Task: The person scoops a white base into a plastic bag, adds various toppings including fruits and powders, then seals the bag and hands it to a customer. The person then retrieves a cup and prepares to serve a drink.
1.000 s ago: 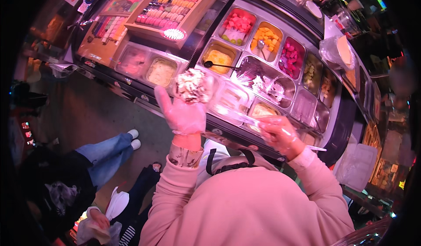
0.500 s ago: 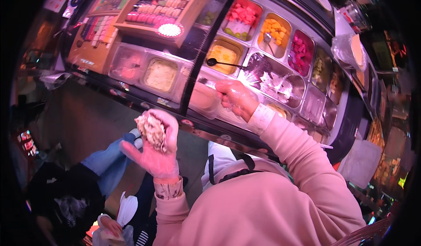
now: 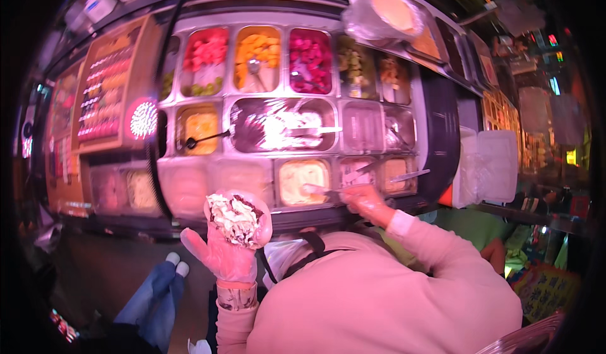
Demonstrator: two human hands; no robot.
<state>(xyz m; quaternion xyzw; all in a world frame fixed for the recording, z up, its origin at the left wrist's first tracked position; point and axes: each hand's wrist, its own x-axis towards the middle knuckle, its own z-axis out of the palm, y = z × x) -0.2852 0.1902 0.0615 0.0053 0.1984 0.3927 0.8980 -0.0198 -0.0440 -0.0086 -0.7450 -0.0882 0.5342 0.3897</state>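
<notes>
In the palm of my gloved left hand (image 3: 230,256) rests a cupped wrapper filled with white cream and dark crumbs (image 3: 235,220); the fingers curl behind it and the thumb stands apart. The wrapper itself is mostly hidden. My right hand (image 3: 365,201) is closed around a small spatula (image 3: 323,192). Its pale end points left and reaches over a tub of pale yellow cream (image 3: 302,176) in the front row; whether it touches the cream, I cannot tell.
Metal trays hold red fruit cubes (image 3: 207,51), orange cubes (image 3: 260,48) and magenta cubes (image 3: 309,57). A dark spoon (image 3: 196,142) lies across a yellow tub. Macarons fill a wooden case (image 3: 104,95) at left. A bagged stack of round sheets (image 3: 385,13) stands at the back right.
The view has swung to the right along the counter. My right hand has moved from the left front tubs to the pale yellow cream. My left hand still holds the cream-filled wrapper.
</notes>
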